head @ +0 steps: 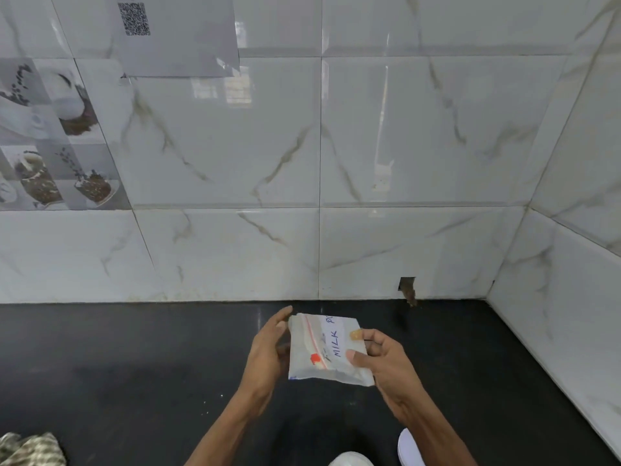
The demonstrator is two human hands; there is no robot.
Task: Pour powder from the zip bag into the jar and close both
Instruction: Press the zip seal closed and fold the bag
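Mostly the view is tiled wall [403,146]; below it runs the dark counter [134,364]. A checked cloth [30,449] lies at its near left corner, and two white shapes [408,445] sit at the near edge. They may be the jar or its lid, but too little shows to say. Over the counter's middle both hands hold the bag [322,371] off the surface. The right hand [386,364] grips its right side, thumb on the front and fingers curled behind. The left hand [265,351] lies nearly straight along the left edge; whether it pinches I cannot tell. The bag is turned sideways, mouth to the left. Its red zip [312,338] looks sealed, with a red tab [315,358] at the near end. Opening it seems the step in hand. Better to turn the mouth upward first and let the powder settle away from the zip. Then pinch both lips beside the tab and part them slowly, so nothing puffs out.
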